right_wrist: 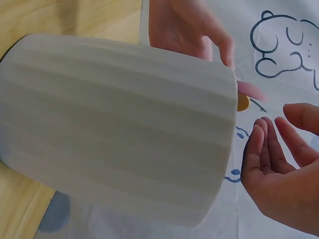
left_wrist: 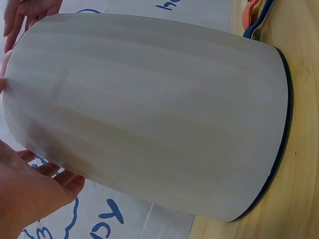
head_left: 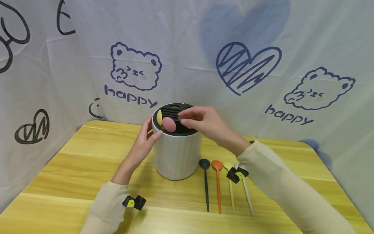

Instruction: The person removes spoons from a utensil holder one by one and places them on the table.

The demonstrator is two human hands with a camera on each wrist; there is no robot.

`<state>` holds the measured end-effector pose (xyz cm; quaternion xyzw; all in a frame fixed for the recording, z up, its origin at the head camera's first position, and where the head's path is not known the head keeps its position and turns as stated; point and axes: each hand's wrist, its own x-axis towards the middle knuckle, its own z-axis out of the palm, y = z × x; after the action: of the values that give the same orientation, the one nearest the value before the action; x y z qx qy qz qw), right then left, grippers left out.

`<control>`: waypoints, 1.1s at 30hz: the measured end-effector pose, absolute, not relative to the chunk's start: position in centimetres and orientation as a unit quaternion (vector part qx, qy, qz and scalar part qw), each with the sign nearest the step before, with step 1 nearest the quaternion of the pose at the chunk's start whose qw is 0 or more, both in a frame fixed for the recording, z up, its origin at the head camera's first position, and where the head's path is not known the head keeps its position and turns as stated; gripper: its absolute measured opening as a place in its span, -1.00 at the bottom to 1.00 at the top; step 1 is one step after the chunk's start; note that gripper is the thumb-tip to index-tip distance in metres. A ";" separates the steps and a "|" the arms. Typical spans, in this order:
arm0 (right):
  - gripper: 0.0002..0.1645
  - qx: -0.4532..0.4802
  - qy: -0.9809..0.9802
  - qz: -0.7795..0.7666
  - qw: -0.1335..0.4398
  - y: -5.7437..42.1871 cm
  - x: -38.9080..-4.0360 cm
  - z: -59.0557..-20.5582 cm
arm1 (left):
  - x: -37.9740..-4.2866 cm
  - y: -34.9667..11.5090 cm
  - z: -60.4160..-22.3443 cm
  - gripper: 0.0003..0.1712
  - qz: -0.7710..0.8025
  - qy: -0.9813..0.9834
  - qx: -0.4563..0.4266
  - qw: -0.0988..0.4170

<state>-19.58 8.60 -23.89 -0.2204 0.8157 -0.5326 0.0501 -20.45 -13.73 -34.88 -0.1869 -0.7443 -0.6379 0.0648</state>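
Note:
A white ribbed utensil holder (head_left: 177,157) with a black slotted top (head_left: 173,110) stands upright on the table. My left hand (head_left: 143,138) grips its left side, thumb at the rim and fingers round the back. The heads of a pink spoon (head_left: 169,124) and a yellow spoon (head_left: 159,117) stick up from the top's left side; their handles are hidden inside. My right hand (right_wrist: 281,169) hovers over the right side of the top, fingers bent and thumb apart from them, with nothing showing between them.
To the right of the holder lie a dark blue spoon (head_left: 206,182), an orange spoon (head_left: 218,183), another yellow spoon (head_left: 231,191) and a white spoon (head_left: 247,196), partly under the right wrist camera (head_left: 237,174). A printed cloth (head_left: 181,39) hangs behind the wooden table (head_left: 172,208).

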 end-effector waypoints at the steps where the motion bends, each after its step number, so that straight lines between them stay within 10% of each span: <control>1: -0.66 -0.222 0.819 -0.526 0.050 8.4 -19.6 -23.9 | -20.5 -13.7 -34.8 -0.21 -0.638 -0.744 -0.188 0.065; 33: -0.76 -0.245 0.819 -0.518 0.015 5.9 -19.6 -24.7 | -20.4 -13.9 -34.8 -0.18 -0.637 -0.747 -0.183 0.055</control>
<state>-19.60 5.95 -24.71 -0.2447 0.8192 -0.5184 0.0154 -20.37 -13.91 -34.83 -0.1833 -0.7466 -0.6372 0.0549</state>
